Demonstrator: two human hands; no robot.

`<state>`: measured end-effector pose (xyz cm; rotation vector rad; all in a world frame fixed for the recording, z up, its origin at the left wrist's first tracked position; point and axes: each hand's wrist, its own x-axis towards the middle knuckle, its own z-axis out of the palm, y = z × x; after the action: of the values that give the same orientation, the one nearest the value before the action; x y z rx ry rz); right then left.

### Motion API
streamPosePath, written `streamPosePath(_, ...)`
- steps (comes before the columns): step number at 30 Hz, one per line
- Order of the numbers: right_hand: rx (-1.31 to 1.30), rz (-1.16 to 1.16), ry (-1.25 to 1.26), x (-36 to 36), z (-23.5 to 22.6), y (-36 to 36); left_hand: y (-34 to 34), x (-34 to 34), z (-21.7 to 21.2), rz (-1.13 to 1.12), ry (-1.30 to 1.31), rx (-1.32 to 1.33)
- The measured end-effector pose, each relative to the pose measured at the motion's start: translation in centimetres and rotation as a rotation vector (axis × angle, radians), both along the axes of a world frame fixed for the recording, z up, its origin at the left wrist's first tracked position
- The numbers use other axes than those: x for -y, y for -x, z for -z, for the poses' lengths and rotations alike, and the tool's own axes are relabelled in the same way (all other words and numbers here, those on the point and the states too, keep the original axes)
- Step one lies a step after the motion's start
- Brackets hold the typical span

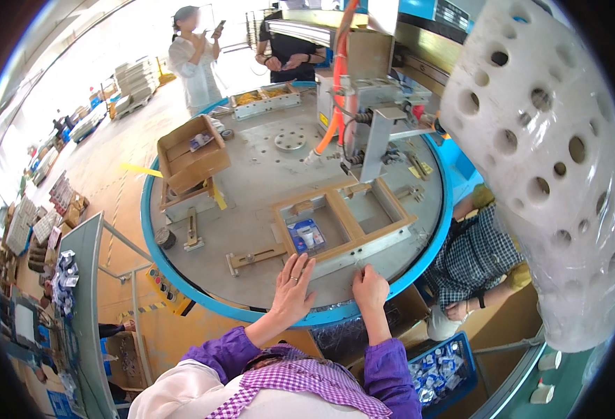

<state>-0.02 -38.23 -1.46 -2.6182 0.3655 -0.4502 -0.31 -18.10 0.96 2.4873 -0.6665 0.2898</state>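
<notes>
My left hand [293, 288] lies flat and spread on the grey round table [251, 160], fingers pointing at a tan rectangular frame [346, 218]. Inside the frame's left opening sits a small blue and clear blister package [306, 236], just past my fingertips. My right hand [369, 287] rests near the table's blue rim with its fingers curled, close to the frame's front metal strip; nothing is visibly held in it.
A machine head [370, 119] with an orange hose stands over the table's far side. An open cardboard box [190, 155] sits at the left. A seated person in a checked shirt [469, 262] is at the right, beside a blue crate [438, 373] of packages. Two people stand beyond.
</notes>
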Motion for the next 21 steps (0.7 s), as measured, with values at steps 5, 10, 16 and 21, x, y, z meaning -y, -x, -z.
streamPosePath(5,-0.063,0.028,0.026,-0.13,-0.47,0.11,-0.11,-0.05,0.23,0.016,0.021,0.035)
streamPosePath(10,-0.026,0.009,0.06,-0.27,-0.25,0.07,0.01,-0.35,0.04,0.025,0.032,0.036)
streamPosePath(16,-0.032,0.037,0.078,-0.13,-0.08,-0.07,-0.11,-0.22,-0.18,0.046,0.079,0.021)
streamPosePath(21,-0.077,0.051,0.049,-0.21,0.05,-0.23,-0.15,-0.35,-0.25,0.036,0.058,0.008)
